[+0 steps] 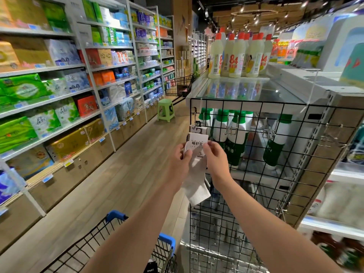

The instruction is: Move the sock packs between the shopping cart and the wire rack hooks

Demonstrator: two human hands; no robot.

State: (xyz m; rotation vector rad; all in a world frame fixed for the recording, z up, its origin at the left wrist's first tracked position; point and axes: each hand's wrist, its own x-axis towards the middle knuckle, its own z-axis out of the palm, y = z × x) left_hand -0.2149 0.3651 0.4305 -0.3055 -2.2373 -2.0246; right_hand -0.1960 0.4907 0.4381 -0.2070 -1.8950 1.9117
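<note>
Nearest, at the bottom edge, stands a black wire shopping cart with blue plastic corners (167, 241), and two bare forearms reach out above it. Beyond, the left hand (180, 162) and the right hand (215, 158) both pinch a pack of white ribbed socks with a white printed paper label (197, 166), fingers curled round its top, held up against a black wire grid rack (256, 146). Farther off, a green plastic stool (165, 110) stands in the aisle.
</note>
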